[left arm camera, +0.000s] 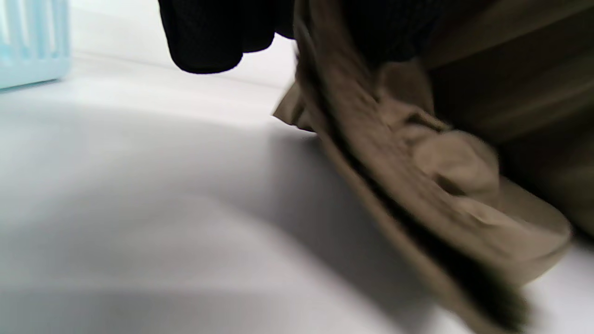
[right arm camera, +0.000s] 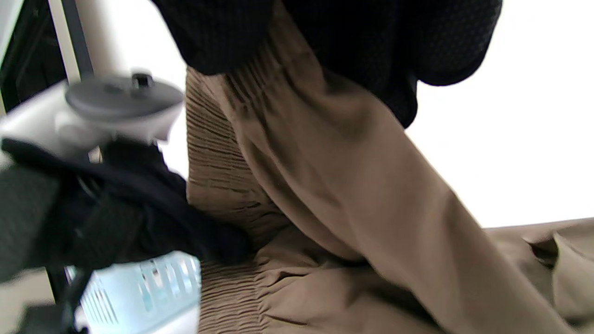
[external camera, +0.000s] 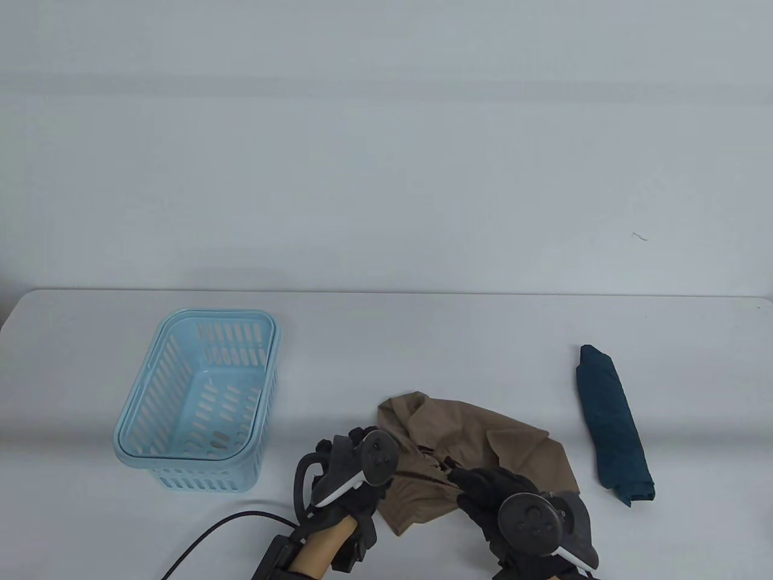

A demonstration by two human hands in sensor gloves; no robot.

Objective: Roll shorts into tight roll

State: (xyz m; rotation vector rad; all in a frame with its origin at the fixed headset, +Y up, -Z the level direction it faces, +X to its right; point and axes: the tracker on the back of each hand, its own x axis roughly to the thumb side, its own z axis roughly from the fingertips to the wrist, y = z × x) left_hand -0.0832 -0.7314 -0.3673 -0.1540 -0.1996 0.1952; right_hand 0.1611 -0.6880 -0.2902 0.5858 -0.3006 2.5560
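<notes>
Tan shorts [external camera: 477,447] lie crumpled on the white table near its front edge. My left hand [external camera: 362,477] grips their left side at the elastic waistband; the cloth hangs from its fingers in the left wrist view [left arm camera: 394,139]. My right hand [external camera: 489,489] grips the waistband further right, and the right wrist view shows the ribbed band [right arm camera: 297,153] held under its fingers and lifted off the table. The left hand with its tracker [right arm camera: 120,102] also shows there.
A light blue slotted basket [external camera: 199,399] stands empty at the left. A dark teal rolled garment [external camera: 613,423] lies at the right. A black cable [external camera: 205,538] trails off the front edge by my left wrist.
</notes>
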